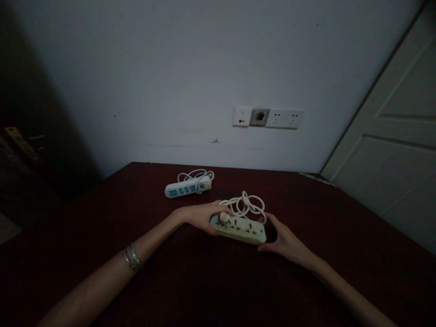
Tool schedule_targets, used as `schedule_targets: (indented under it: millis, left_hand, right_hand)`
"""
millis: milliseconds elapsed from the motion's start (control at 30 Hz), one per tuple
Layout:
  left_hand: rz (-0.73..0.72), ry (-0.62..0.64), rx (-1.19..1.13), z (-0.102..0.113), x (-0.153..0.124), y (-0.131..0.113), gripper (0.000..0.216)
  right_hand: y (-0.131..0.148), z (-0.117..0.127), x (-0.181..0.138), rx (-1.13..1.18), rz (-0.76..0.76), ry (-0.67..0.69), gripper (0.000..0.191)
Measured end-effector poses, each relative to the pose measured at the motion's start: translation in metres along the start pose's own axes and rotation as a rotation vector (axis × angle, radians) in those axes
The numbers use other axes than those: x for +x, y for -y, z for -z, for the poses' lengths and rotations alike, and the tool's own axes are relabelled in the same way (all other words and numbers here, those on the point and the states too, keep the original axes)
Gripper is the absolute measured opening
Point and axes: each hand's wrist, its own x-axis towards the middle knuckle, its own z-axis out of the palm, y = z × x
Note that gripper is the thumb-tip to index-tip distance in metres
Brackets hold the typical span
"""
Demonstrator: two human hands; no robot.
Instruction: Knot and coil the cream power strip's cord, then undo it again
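Head view looks down on a dark red table (pixel 204 281) in dim light, where both bare hands meet on a cream power strip (pixel 240 228). That strip lies flat on the tabletop between the two hands, its socket face up. Left hand (pixel 200 216) wraps the strip's left end: the fingers (pixel 218 206) curl over the far edge and the top near a cream plug (pixel 224 217) that sits on that end, while the thumb lies along the near side. Right hand (pixel 284 238) clasps the strip's right end, fingers (pixel 269 220) bent round the far corner and the thumb pressed at the near edge. Both grips are narrow, closed on the strip's body. Just beyond the fingertips of both hands, the strip's cream cord (pixel 245 204) lies in loose loops on the table, touching the strip's far side. Metal bangles (pixel 131 258) sit on the left forearm. Farther off, past the left hand's fingers, a white power strip with blue sockets (pixel 187 187) rests with its own coiled cord, well apart from the hands. On the wall behind, wall outlets (pixel 268 117) show.
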Motion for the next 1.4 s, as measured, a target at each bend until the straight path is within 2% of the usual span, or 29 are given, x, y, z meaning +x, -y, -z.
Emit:
schedule_targets:
  millis: [100,200,333,500,667,733,867,1033,1200,1400]
  left_hand:
    - [0.089,0.008,0.039,-0.005,-0.002,0.001,0.089]
    - [0.110,-0.096,0.100,-0.011,-0.001,0.005,0.074]
    - [0.055,-0.225,0.074,-0.010,0.001,0.011,0.060]
    - [-0.045,-0.356,-0.110,0.003,-0.002,0.016,0.058]
    - [0.014,-0.422,-0.333,0.012,-0.008,0.027,0.060]
    - [0.012,-0.473,-0.427,0.014,-0.008,0.032,0.061]
    - [0.016,-0.599,-0.630,0.014,-0.005,0.035,0.063]
    - [0.067,-0.756,-0.765,0.009,0.002,0.022,0.059]
    - [0.131,-0.743,-0.967,0.005,0.008,0.011,0.057]
    - [0.057,-0.632,-1.228,0.009,0.006,0.008,0.052]
  right_hand:
    - [0.003,-0.003,-0.002,-0.018,-0.022,-0.019,0.063]
    - [0.002,-0.001,-0.002,-0.053,-0.035,-0.045,0.057]
    - [0.008,0.011,0.004,-0.096,-0.017,-0.102,0.051]
    - [0.034,0.030,0.018,-0.115,0.051,-0.138,0.047]
    - [0.068,0.039,0.031,0.244,0.052,0.012,0.052]
    - [0.080,0.042,0.037,0.305,0.079,0.000,0.055]
    - [0.097,0.053,0.060,0.217,0.074,-0.149,0.047]
    - [0.106,0.077,0.096,0.005,-0.038,-0.112,0.047]
    - [0.115,0.087,0.114,-0.051,-0.071,-0.045,0.048]
    - [0.114,0.078,0.119,-0.093,-0.027,-0.192,0.045]
